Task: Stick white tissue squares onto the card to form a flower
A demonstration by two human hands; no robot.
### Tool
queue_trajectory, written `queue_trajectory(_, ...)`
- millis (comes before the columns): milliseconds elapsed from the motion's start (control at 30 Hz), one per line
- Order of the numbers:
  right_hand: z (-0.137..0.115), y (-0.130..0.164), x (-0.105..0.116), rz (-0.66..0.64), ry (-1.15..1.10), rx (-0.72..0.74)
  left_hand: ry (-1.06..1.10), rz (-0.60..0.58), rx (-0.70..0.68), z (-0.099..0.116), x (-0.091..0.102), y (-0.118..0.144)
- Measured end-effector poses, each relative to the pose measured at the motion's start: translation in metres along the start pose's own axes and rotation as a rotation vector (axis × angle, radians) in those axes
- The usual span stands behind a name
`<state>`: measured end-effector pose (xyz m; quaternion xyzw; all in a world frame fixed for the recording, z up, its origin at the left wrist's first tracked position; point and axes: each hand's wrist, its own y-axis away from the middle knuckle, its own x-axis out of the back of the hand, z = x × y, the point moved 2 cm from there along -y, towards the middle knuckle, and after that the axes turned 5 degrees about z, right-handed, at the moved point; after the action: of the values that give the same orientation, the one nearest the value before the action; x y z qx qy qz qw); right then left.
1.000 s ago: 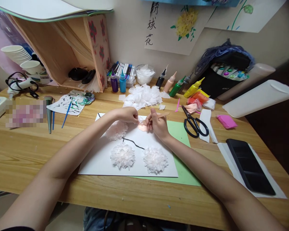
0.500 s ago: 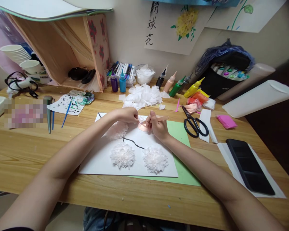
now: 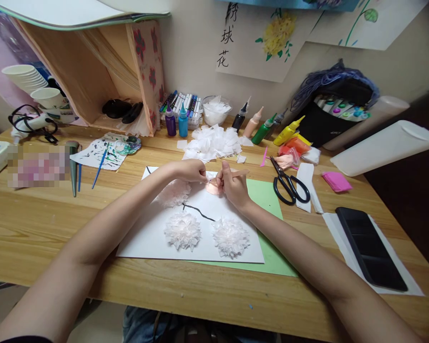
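Observation:
My right hand (image 3: pixel 233 185) grips a thin wooden stick (image 3: pixel 241 173) like a pen, its lower end at a flat peach-coloured clay disc (image 3: pixel 213 189). Opposite it, my left hand (image 3: pixel 194 170) is closed in a pinch at the disc's upper edge, on what looks like a small white tissue paper piece (image 3: pixel 210 175); the fingertips partly hide it. The disc lies on a white sheet (image 3: pixel 146 240) with a black drawn line. Three pale pink ruffled paper flowers sit on that sheet: one (image 3: pixel 174 193) under my left wrist, two (image 3: pixel 182 231) (image 3: pixel 230 237) nearer me.
Green paper (image 3: pixel 268 202) lies beneath the white sheet. Behind my hands is a pile of white tissue pieces (image 3: pixel 214 142), with paint bottles (image 3: pixel 263 132) beside it. Black-handled scissors (image 3: pixel 289 188) and a black case (image 3: pixel 372 247) lie right; paintbrushes (image 3: pixel 99 169) lie left.
Both hands stay in nearly the same place at the clay disc. The stick in my right hand tilts slightly differently, and the view has shifted a little.

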<state>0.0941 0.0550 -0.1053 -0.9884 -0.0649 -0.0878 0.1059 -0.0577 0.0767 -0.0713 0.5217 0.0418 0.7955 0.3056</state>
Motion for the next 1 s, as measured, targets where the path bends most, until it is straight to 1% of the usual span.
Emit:
queue_trajectory(133,0.001,-0.001,0.001,0.013,-0.043,-0.023,-0.039,-0.008,-0.004,-0.001,0.0,-0.002)
queue_trajectory(233,0.0,0.001,0.002,0.012,-0.071,0.026,-0.057,-0.007,-0.014,-0.001,0.0,-0.002)
queue_trajectory(333,0.0,0.002,0.003,-0.001,-0.041,0.077,-0.062,0.001,-0.016,-0.001,0.0,-0.002)
queue_trajectory(500,-0.001,0.003,0.002,-0.046,0.053,0.117,-0.055,0.004,-0.01,-0.001,-0.001,-0.002)
queue_trajectory(600,-0.002,0.003,0.0,-0.037,0.064,0.076,-0.051,0.003,0.003,0.0,0.0,-0.002)
queue_trajectory(767,-0.002,-0.004,-0.002,0.085,0.006,-0.049,-0.064,0.001,-0.01,0.002,0.0,-0.001)
queue_trajectory(867,0.0,-0.008,-0.003,0.092,-0.028,-0.104,-0.071,-0.003,-0.023,0.001,-0.001,-0.001)
queue_trajectory(933,0.001,-0.007,-0.003,0.087,-0.046,-0.089,-0.08,-0.004,-0.03,0.001,-0.001,-0.001)
queue_trajectory(1000,-0.001,-0.003,-0.003,0.077,-0.038,-0.028,-0.09,-0.004,-0.035,0.001,0.0,-0.001)
